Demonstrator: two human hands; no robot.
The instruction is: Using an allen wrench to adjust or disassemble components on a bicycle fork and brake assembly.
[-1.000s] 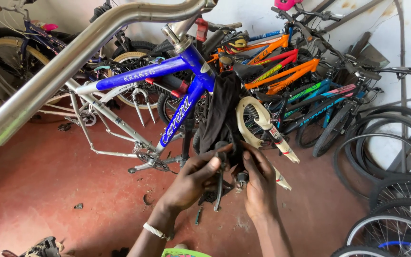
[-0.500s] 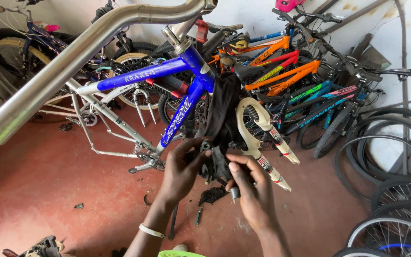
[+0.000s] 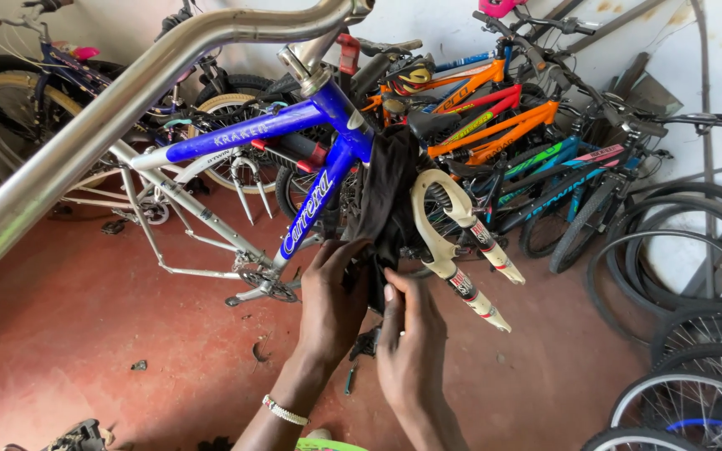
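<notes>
A blue bicycle frame (image 3: pixel 327 179) hangs at the middle of the view, with a black cloth (image 3: pixel 388 188) draped over it by the head tube. My left hand (image 3: pixel 332 301), a beaded band at its wrist, grips the cloth's lower end from the left. My right hand (image 3: pixel 413 347) closes on the same lower end from the right, its back towards me. A small dark metal part (image 3: pixel 367 342) shows between the two hands; which hand carries it is hidden. A white suspension fork (image 3: pixel 457 250) slants down just right of the cloth.
A thick silver tube (image 3: pixel 102 125) crosses the upper left, close to the camera. Orange, teal and dark bicycles (image 3: pixel 503 125) are stacked against the back wall. Loose wheels and tyres (image 3: pixel 695 334) lean at the right. The floor (image 3: pixel 85 334) is red with small scattered bits.
Both hands have moved up and closer together, from a dark part lower down onto the bottom of the black cloth.
</notes>
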